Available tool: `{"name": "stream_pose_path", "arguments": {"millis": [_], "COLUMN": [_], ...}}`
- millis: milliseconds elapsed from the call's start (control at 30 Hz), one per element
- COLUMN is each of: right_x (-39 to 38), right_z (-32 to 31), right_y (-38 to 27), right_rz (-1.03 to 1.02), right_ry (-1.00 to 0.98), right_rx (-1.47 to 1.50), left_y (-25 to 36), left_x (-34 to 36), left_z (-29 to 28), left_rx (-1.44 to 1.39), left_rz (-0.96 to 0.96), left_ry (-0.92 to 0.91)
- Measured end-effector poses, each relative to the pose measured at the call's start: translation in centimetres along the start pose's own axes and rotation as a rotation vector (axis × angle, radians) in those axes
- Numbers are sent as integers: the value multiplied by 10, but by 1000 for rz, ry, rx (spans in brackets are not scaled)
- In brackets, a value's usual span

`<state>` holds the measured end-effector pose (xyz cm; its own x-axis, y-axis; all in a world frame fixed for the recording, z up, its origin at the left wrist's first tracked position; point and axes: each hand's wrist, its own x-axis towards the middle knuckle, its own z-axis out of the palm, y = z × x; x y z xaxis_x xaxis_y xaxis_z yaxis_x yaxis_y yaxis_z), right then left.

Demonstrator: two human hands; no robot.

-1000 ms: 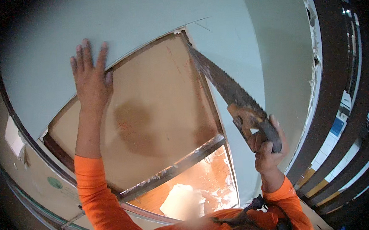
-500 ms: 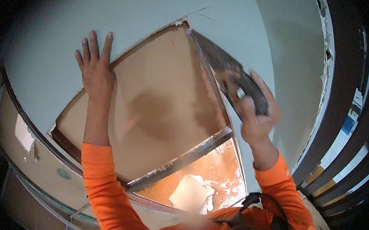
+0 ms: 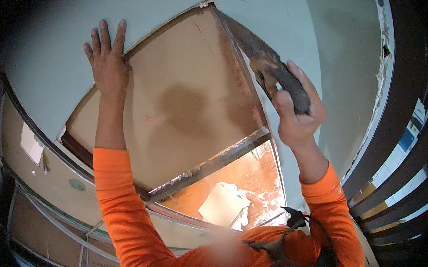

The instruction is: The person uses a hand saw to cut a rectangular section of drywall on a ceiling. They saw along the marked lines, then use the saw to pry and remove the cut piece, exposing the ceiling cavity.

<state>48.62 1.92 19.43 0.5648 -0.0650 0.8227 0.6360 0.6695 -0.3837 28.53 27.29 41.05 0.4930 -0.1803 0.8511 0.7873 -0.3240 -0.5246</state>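
My left hand (image 3: pixel 108 69) lies with spread fingers on a pale green wall board (image 3: pixel 166 18), its heel by the cut edge of an opening. In my right hand (image 3: pixel 300 122) is the handle of a hand saw (image 3: pixel 257 48), my fingers wrapped round it. The dark, worn blade slants up and left along the opening's right edge, its far end close to the top corner. Whether the teeth are in the board I cannot tell. Brown backing board (image 3: pixel 169 136) shows inside the opening, bearing shadows and a few red marks.
A dark frame rail (image 3: pixel 211 166) crosses the opening's lower part. Below it, broken board pieces (image 3: pixel 224 204) lie on a bright orange-brown surface with white debris. Dark slats (image 3: pixel 396 190) stand at right; brown panels (image 3: pixel 53 169) and thin pipes (image 3: pixel 71 225) run along the left.
The whole scene, both hands included, sits higher in the picture now. My left hand stays flat on the board, and the saw remains in my right hand along the same edge.
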Motion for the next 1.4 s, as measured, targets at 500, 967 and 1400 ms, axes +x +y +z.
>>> {"name": "stream_pose_path", "arguments": {"millis": [500,967,1400], "right_x": [-12,51,55], "right_z": [-9,26,21], "right_y": [-2,-22,-45], "right_rz": [-205,-183,-23], "right_ry": [18,47,2], "right_rx": [37,-182,-219], "left_y": [-6,-3,-7], "left_x": [2,3,6], "left_z": [0,8,11], "left_rx": [24,-19,-59], "left_rz": [-19,28,50], "left_ry": [34,106,190]}}
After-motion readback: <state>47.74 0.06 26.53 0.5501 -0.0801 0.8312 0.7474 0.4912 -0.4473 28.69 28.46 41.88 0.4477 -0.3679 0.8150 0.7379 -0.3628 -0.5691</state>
